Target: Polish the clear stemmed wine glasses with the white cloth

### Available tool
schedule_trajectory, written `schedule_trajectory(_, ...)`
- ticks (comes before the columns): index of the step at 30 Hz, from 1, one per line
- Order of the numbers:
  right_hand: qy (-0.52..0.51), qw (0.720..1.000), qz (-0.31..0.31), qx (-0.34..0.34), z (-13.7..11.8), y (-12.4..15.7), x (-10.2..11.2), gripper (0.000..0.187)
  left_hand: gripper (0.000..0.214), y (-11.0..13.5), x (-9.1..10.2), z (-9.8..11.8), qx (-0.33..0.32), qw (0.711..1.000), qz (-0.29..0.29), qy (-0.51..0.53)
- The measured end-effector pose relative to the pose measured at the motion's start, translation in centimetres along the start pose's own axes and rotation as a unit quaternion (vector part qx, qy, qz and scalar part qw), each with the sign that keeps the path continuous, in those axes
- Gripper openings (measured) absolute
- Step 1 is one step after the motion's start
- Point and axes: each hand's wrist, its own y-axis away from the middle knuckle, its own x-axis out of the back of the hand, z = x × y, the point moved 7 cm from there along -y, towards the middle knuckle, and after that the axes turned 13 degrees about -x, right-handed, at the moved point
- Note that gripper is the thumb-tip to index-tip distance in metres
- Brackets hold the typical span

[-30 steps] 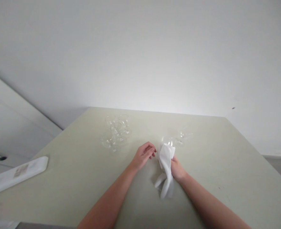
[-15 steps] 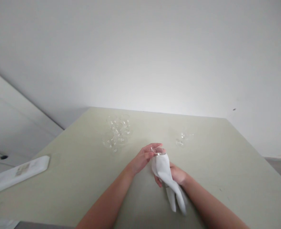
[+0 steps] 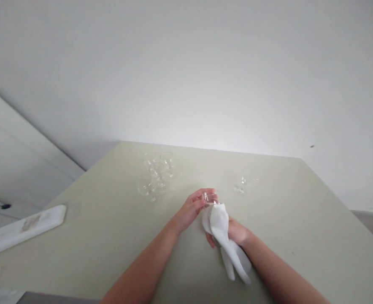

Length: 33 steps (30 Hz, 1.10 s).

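Note:
Near the middle of the table, my left hand (image 3: pixel 191 209) curls its fingers round the upper part of a small clear glass (image 3: pixel 210 197). A white cloth (image 3: pixel 218 221) covers the lower part of the glass, and its loose ends hang toward me. My right hand (image 3: pixel 235 232) is closed on the cloth from the right and below, with fingertips showing under its left side. What those fingers touch inside the cloth is hidden.
Several clear stemmed glasses (image 3: pixel 156 173) stand in a group at the back left of the pale table (image 3: pixel 110 219). Another clear glass piece (image 3: pixel 241 185) is at the right, its outline faint. A white, long box-like object (image 3: pixel 28 228) lies on the left edge. A wall rises behind.
The glass has turned or tilted slightly between my hands, showing more of its wall. The cloth has shifted, and its loose ends have spread a little to the right.

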Motion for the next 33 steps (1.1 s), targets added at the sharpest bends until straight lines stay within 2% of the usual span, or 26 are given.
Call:
schedule_trajectory(4,-0.03,0.998,0.056,0.003,0.1,-0.4,0.3,0.041,0.065,-0.1,0.9,0.1,-0.035,0.996,0.031,-0.081)
schedule_trajectory(6,-0.044,0.997,0.063,-0.003,0.1,-0.4,0.1,0.041,0.065,-0.1,0.7,0.0,-0.025,0.998,0.021,-0.063)
schedule_trajectory(10,-0.018,0.999,0.042,-0.025,0.0,-0.1,-0.3,0.036,0.063,0.1,-0.1,-0.2,-0.009,1.0,-0.022,0.004)
schedule_trajectory(16,-0.01,0.998,0.049,-0.024,-0.4,0.0,-0.1,0.031,0.063,-0.2,0.8,-0.3,-0.045,0.994,-0.007,-0.097)
schedule_trajectory(22,-0.027,0.999,0.029,-0.028,0.4,-0.6,-0.2,0.048,0.076,-0.2,0.4,-0.3,-0.054,0.995,-0.013,-0.077)
schedule_trajectory(26,-0.054,0.998,0.015,-0.027,1.0,-0.9,-0.3,0.056,0.073,0.0,-0.1,0.3,-0.073,0.993,-0.019,-0.086)
schedule_trajectory(33,-0.019,0.999,-0.007,-0.027,0.8,-0.6,0.0,0.046,0.064,0.3,-0.4,-0.4,-0.031,0.997,-0.067,0.01)
